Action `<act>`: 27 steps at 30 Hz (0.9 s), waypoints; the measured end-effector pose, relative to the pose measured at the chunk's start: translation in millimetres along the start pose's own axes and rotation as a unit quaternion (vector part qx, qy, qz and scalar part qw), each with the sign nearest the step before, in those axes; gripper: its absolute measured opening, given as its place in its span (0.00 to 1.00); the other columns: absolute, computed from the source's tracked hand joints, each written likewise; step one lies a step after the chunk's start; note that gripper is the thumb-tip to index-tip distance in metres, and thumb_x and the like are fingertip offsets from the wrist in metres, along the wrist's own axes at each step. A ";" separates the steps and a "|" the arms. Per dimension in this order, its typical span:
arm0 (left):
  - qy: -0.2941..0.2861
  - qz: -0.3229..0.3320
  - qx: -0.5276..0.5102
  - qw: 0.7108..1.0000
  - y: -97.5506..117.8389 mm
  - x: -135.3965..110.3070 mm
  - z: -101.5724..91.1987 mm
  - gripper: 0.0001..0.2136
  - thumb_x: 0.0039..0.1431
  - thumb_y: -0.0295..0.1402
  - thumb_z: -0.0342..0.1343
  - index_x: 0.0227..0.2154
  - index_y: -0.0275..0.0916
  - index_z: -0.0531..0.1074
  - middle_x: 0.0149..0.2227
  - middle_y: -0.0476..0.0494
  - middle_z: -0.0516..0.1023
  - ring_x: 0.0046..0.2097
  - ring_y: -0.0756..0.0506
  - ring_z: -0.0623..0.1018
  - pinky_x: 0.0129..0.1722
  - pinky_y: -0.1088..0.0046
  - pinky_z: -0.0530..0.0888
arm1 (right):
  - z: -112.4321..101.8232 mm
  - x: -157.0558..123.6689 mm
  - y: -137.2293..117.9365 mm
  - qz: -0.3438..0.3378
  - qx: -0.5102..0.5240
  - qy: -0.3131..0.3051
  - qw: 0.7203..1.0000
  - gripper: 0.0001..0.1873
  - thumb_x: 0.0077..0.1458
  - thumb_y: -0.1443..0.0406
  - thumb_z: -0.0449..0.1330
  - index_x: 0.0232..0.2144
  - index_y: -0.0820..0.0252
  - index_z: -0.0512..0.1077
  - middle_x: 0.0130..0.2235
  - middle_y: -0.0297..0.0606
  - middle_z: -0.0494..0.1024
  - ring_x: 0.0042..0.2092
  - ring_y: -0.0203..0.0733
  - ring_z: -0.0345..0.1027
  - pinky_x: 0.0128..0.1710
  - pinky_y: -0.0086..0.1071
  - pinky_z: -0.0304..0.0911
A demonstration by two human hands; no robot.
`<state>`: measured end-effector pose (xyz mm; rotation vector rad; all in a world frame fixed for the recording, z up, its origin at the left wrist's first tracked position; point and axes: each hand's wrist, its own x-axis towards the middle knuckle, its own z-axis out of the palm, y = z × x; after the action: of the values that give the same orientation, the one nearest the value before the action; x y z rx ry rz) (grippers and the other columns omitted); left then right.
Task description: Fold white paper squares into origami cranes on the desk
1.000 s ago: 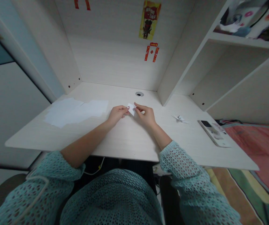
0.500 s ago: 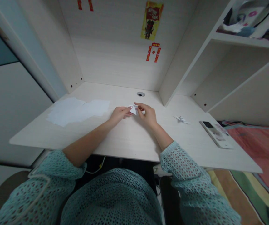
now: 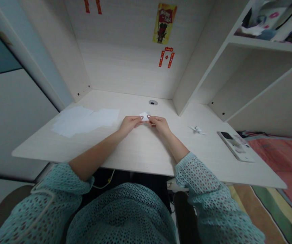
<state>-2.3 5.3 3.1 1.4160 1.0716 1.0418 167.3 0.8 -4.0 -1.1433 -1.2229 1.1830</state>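
We hold a small white piece of paper [image 3: 144,117] between our two hands, over the pale wood-grain tabletop [image 3: 141,152], nearer its far edge than its near edge; we cannot tell whether it touches the surface. Our left hand [image 3: 130,124] has thumb and fingers closed on the paper's left side, the thumb on top. Our right hand [image 3: 162,124] pinches the right side the same way, its other fingers curled beneath and partly hidden.

Toward the tabletop's left edge we see overlapping thin white paper sheets [image 3: 85,120] lying flat. Right of our hands, well apart from them, lies a small, pointed white folded figure [image 3: 197,130]. Nearer the right edge rests a flat white rectangular slab with a dark panel [image 3: 235,146]. A round grey-rimmed cable hole [image 3: 153,102] sits close to the far edge, beyond the paper.
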 end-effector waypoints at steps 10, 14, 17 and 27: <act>0.024 -0.014 -0.019 0.999 -0.5 2.9 -2.9 0.22 0.45 0.51 0.59 0.33 0.35 0.78 0.34 0.38 0.80 0.37 0.45 0.76 0.29 0.76 0.65 | -2.7 0.2 -1.0 0.020 0.025 -0.041 0.999 0.18 0.32 0.57 0.70 0.27 0.61 0.78 0.26 0.35 0.77 0.27 0.32 0.62 0.26 0.27 0.57; 0.034 0.004 -0.004 0.999 -1.2 3.2 -3.5 0.22 0.46 0.52 0.58 0.31 0.35 0.79 0.32 0.39 0.80 0.34 0.47 0.75 0.28 0.76 0.64 | -2.5 0.6 1.5 -0.004 0.013 -0.053 0.999 0.21 0.30 0.58 0.70 0.31 0.60 0.78 0.25 0.33 0.76 0.25 0.31 0.61 0.27 0.28 0.56; 0.040 0.022 0.015 0.999 -1.5 2.7 -3.3 0.23 0.47 0.52 0.57 0.31 0.34 0.79 0.31 0.40 0.79 0.32 0.48 0.74 0.27 0.76 0.63 | -1.2 0.1 3.2 -0.016 0.000 -0.049 0.999 0.23 0.29 0.57 0.71 0.32 0.61 0.77 0.25 0.33 0.76 0.24 0.31 0.60 0.25 0.28 0.55; 0.074 0.039 0.068 0.994 -4.8 4.4 -3.6 0.22 0.48 0.51 0.57 0.31 0.35 0.79 0.30 0.41 0.79 0.32 0.47 0.74 0.26 0.76 0.66 | -4.8 2.4 3.8 -0.070 -0.129 0.061 0.987 0.19 0.36 0.52 0.67 0.24 0.62 0.74 0.24 0.37 0.75 0.24 0.33 0.62 0.24 0.28 0.55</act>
<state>-5.2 10.8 -1.2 1.5189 1.2226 1.1616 171.9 3.4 -7.8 -1.2779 -1.3656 0.8537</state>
